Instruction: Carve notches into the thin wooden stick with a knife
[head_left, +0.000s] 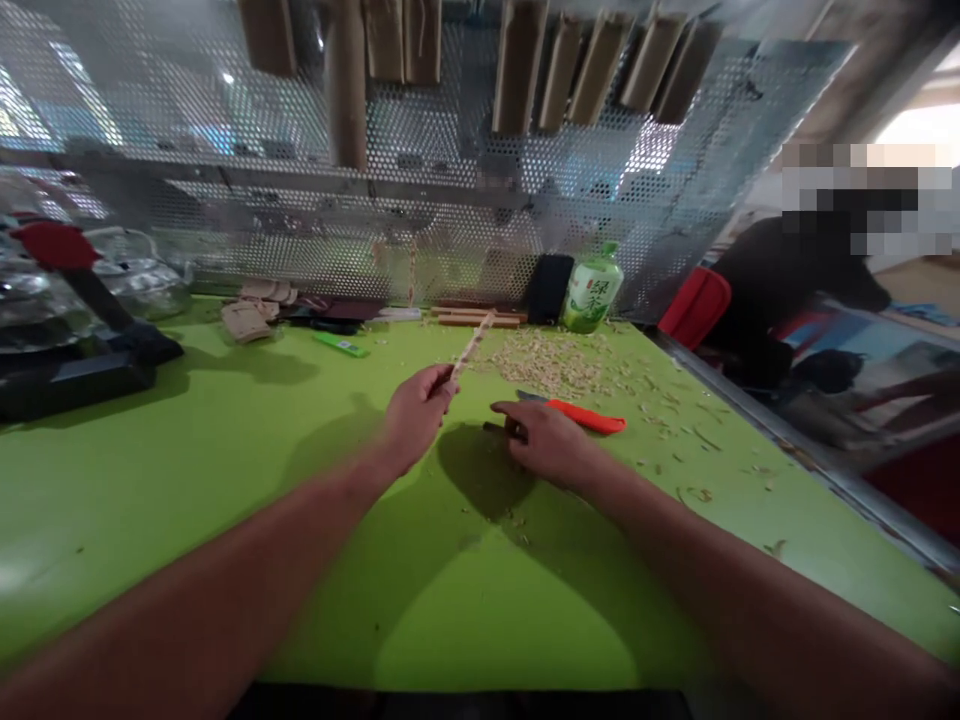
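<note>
A thin wooden stick (472,346) juts up from the left hand (415,418) (fingertip pinch).

green tabletop (480,610) | wood shavings (540,362) | orange-handled knife (589,416) | green lighter (341,344)

Clear plastic bottle with white-and-green label (592,290): large green characters, apparently 绿茶 ("green tea"); smaller print too blurred to read.
</note>
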